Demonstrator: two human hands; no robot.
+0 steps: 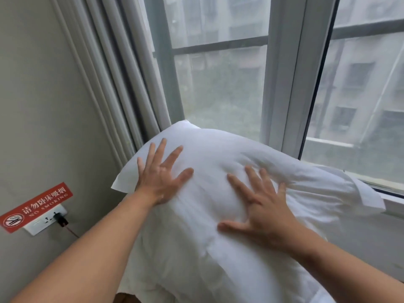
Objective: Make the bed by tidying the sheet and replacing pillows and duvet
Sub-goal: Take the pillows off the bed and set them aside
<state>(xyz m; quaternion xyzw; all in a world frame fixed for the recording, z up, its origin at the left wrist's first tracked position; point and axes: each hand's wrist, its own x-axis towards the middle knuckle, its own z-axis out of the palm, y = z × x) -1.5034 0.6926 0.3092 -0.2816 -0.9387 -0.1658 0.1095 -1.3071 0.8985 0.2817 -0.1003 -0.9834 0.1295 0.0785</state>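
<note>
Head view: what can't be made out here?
- Bed, sheet, duvet: not in view; the pillow fills the lower frame.
- Pillow's lower end: cut off by the bottom edge.
- Palms of left hand and right hand: pressed flat to the pillow, hidden by the hands' backs.
- Wall socket: partly covered by the no-smoking sign; red cable disappears behind the left arm.
- Buildings outside: blurred through the window.

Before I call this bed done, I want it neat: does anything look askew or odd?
The pillow sits tilted, its upper-left corner by the curtain and its right flap reaching the window sill. Left hand and right hand press flat on it. Nothing looks damaged.
</note>
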